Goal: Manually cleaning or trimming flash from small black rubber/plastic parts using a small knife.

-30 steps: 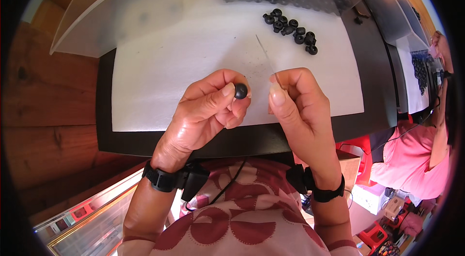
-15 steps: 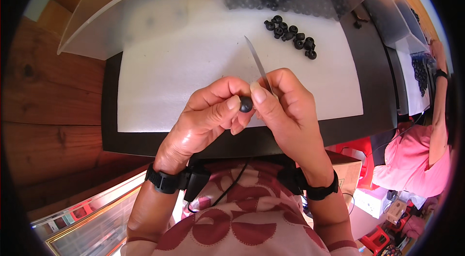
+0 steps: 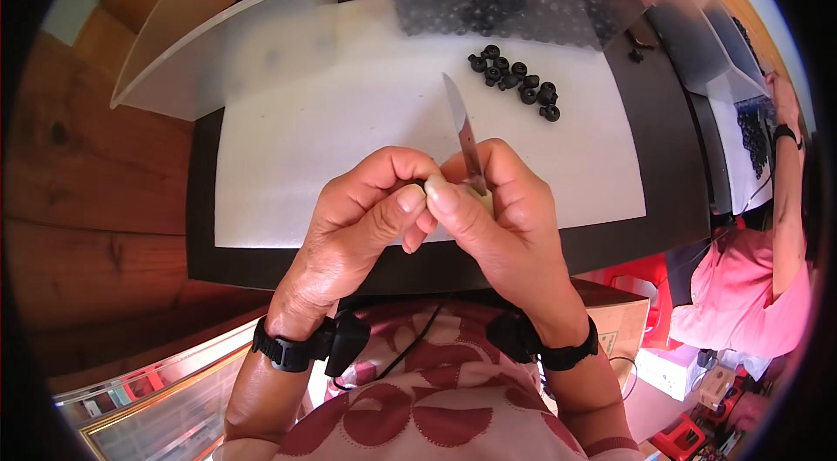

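My left hand [image 3: 356,213] pinches a small round black part [image 3: 420,183] between thumb and fingers; little of it shows. Closed round the pale handle of a knife [image 3: 464,132], my right hand [image 3: 510,215] holds the blade pointing up and away from me. The right thumb presses against the part and the left fingertips. Both hands are above the near edge of a white mat [image 3: 305,147]. Beyond them on the mat, to the right, lies a loose cluster of similar black knob-like parts [image 3: 510,78].
A clear bin [image 3: 514,8] full of black parts stands at the mat's far edge. Another translucent bin [image 3: 218,47] is at far left. The dark tabletop [image 3: 667,156] borders the mat. At right, another person's arm [image 3: 789,191] reaches toward more black parts [image 3: 752,143].
The round part, plainly visible before, is now mostly covered by my fingertips. My right hand has turned, so the knife's blade shows broader and stands more upright. The view has shifted slightly.
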`<state>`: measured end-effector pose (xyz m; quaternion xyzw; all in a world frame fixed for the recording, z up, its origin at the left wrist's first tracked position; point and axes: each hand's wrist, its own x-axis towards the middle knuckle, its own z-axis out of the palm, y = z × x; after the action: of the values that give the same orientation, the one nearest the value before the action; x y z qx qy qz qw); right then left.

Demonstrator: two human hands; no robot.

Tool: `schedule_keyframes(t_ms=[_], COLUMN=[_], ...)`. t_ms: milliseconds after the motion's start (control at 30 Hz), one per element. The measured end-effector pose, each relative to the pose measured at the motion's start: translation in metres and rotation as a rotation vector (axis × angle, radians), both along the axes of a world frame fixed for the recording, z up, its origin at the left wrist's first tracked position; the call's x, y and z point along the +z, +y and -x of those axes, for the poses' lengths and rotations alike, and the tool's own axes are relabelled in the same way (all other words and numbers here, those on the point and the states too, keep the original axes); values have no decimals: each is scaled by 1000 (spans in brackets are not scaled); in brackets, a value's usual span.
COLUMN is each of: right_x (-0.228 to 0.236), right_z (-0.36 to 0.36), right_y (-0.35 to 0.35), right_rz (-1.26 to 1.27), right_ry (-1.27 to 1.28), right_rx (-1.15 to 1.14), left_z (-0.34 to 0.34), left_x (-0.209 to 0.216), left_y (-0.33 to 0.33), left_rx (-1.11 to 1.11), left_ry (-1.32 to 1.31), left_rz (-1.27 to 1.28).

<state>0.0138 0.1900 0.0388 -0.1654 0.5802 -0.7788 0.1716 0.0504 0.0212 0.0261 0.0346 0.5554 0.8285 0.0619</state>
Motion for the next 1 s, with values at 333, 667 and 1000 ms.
schedule_keyframes(t_ms=[333, 667, 1000], right_x=[-2, -7, -4], right_z=[1, 1, 2], right_y=[5, 7, 2], right_rz=[54, -27, -78], right_ry=[-92, -39, -74], right_rx=[34, 16, 25], left_z=[0, 1, 2], left_x=[2, 4, 15], left_y=[-7, -4, -13], left_rx=[-68, -16, 79], left_ry=[-104, -114, -81], left_rz=[-206, -180, 59])
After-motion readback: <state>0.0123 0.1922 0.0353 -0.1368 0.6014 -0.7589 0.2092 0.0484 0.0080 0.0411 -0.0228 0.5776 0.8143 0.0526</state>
